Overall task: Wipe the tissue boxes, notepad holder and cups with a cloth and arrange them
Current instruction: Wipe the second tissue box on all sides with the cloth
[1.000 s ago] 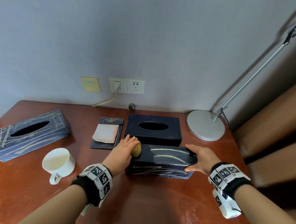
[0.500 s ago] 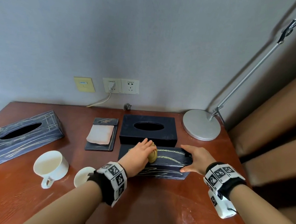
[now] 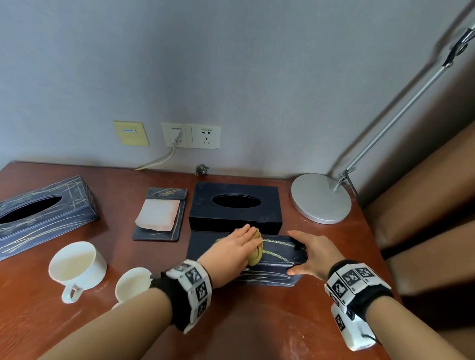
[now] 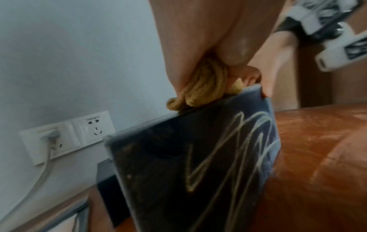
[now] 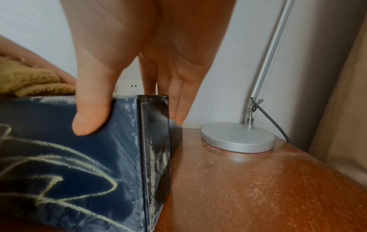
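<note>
Head view first: the left hand (image 3: 233,246) presses a wadded yellow cloth (image 3: 257,249) onto the upper face of the near tissue box (image 3: 279,256), fingers fairly straight over the bundle, thumb tucked against it in the left wrist view. The right hand (image 3: 314,254) clamps the box's end at 3 o'clock, thumb on the near face, fingers down the far side.

The box sits near the middle of the table (image 3: 249,333), tipped onto a long side, with the plain black tissue box (image 3: 234,207) just behind it at 12 o'clock, close enough that I cannot tell whether they touch.

Here is the danger, as I judge it. The box stands on a narrow side, so a hard stroke towards 12 o'clock could roll it into the black box. A stroke towards 3 o'clock pushes against the right hand alone; if that grip slackens, the box skids toward the lamp base (image 3: 321,199). And the left forearm passes right over the small cup (image 3: 132,284) at 8 o'clock; a low elbow could knock it into the larger cup (image 3: 77,264).

The box itself: dark navy, leather-like, stitched edges, pale scribbled lines, and the right wrist view shows whitish dust at its corner (image 5: 137,125). That end looks not yet wiped.
</note>
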Available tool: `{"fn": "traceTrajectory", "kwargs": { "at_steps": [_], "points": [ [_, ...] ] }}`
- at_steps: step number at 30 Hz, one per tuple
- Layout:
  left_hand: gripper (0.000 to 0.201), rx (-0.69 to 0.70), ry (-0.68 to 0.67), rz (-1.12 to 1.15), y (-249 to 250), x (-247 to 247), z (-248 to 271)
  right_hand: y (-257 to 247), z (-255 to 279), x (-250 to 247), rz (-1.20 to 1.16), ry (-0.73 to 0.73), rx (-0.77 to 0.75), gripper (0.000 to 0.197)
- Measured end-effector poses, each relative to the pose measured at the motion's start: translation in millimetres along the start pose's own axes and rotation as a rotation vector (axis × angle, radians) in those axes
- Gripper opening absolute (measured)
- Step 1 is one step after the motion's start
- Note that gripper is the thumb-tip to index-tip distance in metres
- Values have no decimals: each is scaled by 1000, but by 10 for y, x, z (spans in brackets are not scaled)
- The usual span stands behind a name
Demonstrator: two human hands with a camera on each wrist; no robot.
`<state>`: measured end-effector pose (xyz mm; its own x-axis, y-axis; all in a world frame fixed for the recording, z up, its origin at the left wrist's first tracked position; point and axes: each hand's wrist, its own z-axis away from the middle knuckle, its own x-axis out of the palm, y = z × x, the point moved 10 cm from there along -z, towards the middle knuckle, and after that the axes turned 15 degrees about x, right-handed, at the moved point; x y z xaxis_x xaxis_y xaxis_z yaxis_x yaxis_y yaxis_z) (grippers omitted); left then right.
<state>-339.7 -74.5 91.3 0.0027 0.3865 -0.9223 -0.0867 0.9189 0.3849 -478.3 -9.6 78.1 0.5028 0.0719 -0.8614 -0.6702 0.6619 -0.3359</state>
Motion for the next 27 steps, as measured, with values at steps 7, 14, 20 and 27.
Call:
{"fn": "traceTrajectory", "kwargs": {
  "at_steps": [7,14,20,27],
  "points": [
    [44,375,-1,55,597,48,109,8,-46,5,23,-16,12,94],
    [62,50,-77,-90,284,-36,-273,4,-23,17,23,-50,24,127],
    [50,367,-86,-19,740,155,-137,29,-12,37,-17,-64,19,125],
    [59,82,39,41,353,-158,-337,37,-21,19,-21,-51,35,125]
  ]
}}
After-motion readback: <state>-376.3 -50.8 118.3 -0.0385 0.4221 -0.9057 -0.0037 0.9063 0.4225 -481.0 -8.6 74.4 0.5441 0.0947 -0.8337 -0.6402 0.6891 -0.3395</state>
